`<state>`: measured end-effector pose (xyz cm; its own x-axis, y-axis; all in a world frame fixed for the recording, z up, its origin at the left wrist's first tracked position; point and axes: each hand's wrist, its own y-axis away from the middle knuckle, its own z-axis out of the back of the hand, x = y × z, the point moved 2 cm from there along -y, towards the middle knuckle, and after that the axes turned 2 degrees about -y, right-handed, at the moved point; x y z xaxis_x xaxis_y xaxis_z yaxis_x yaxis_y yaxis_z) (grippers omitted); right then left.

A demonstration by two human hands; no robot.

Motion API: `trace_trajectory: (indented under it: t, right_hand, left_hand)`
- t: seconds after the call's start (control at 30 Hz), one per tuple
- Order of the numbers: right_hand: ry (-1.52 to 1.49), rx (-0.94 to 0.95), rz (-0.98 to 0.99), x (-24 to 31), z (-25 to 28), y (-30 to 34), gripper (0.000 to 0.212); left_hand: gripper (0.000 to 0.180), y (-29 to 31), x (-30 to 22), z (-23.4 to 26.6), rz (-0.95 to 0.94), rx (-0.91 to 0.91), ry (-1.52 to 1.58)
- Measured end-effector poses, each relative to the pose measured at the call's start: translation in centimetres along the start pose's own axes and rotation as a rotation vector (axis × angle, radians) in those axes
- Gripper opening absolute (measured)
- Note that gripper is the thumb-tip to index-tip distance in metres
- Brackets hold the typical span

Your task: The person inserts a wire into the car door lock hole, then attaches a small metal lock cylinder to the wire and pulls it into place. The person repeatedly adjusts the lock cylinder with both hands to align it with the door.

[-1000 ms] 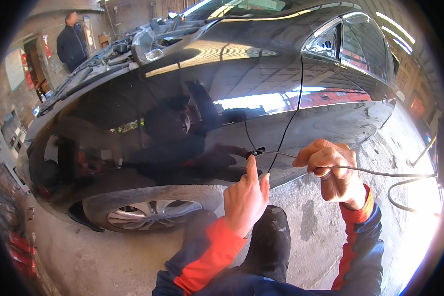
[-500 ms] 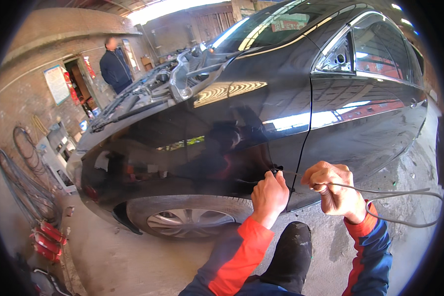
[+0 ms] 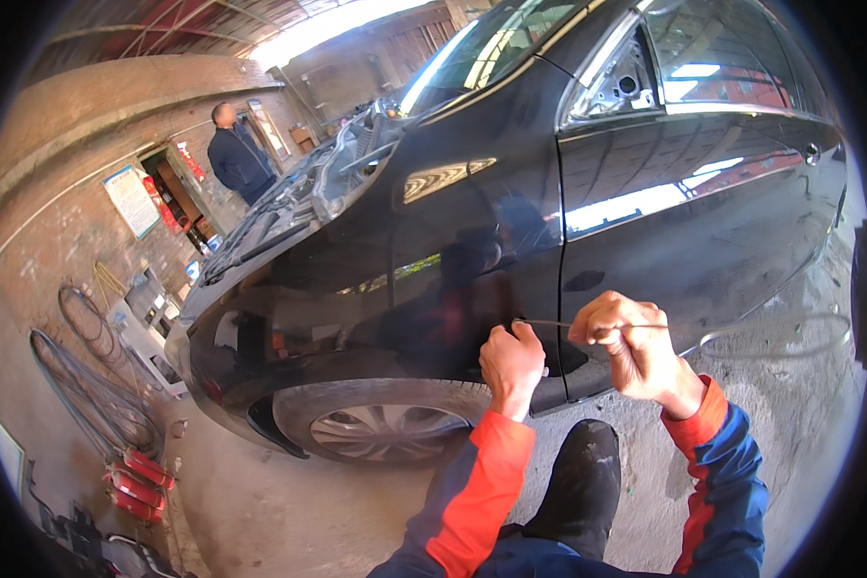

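My left hand (image 3: 512, 368) is closed beside the black car's front fender (image 3: 433, 323), above the front wheel and near the door seam. Its fingertips pinch the left end of a thin grey cable (image 3: 545, 324); a small pale tip pokes out by its lower edge, kind unclear. My right hand (image 3: 626, 347) grips the same cable a short way to the right, in front of the front door (image 3: 684, 236). Between both hands the cable runs nearly straight. Beyond my right hand it swings out in a loop, smeared by motion.
The front wheel (image 3: 385, 429) stands below my left hand. Engine parts (image 3: 332, 183) lie uncovered at the front. A person (image 3: 239, 159) stands by the brick wall. Black hoses (image 3: 96, 385) hang at left above red cylinders (image 3: 140, 486). My dark shoe (image 3: 588, 462) is on the concrete floor.
The view has shifted, so the car sits differently in it. The small black part seen at my left fingertips no longer shows. The cable's loop has risen and blurred; both hands keep their grip.
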<state>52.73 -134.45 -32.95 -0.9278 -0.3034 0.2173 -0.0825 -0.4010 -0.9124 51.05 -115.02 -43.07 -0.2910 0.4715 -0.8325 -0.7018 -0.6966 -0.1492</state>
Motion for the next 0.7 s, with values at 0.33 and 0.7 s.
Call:
trace_trajectory:
  t: [0.33, 0.7]
  right_hand:
    - [-0.414, -0.324, -0.296, -2.5, 0.7, 5.6, 0.031]
    - [-0.475, -0.444, -0.311, -2.2, 0.0, 9.2, 0.026]
  left_hand:
    - [0.042, 0.5, 0.0, -0.4, -0.116, -0.138, -0.032]
    - [0.035, 1.4, -0.5, -0.6, -0.059, -0.1, 0.192]
